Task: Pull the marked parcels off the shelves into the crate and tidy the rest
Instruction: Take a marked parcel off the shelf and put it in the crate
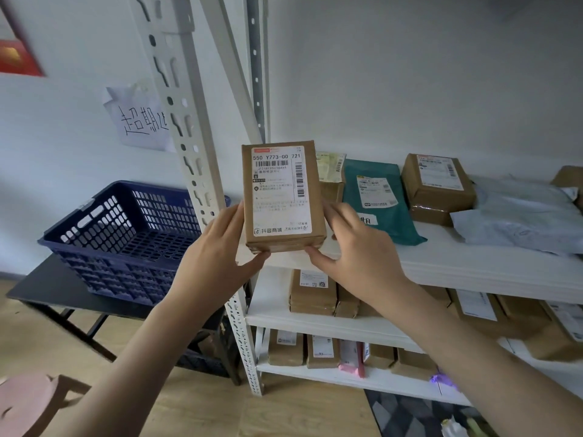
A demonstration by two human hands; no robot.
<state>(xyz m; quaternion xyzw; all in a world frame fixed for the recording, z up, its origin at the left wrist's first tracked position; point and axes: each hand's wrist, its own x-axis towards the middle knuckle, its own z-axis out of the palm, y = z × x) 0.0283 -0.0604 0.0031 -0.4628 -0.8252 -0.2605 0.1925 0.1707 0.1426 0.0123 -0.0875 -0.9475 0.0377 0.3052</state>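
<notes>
Both bare forearms reach up and forward from the bottom of the view, converging toward the middle. The left hand (217, 247) is turned palm inward, its fingers laid along the left side of what it holds and its thumb tucked under the lower left corner. The right hand (356, 244) mirrors it, fingers on the right side and thumb beneath the lower right corner. Both wrists are bent slightly back.
</notes>
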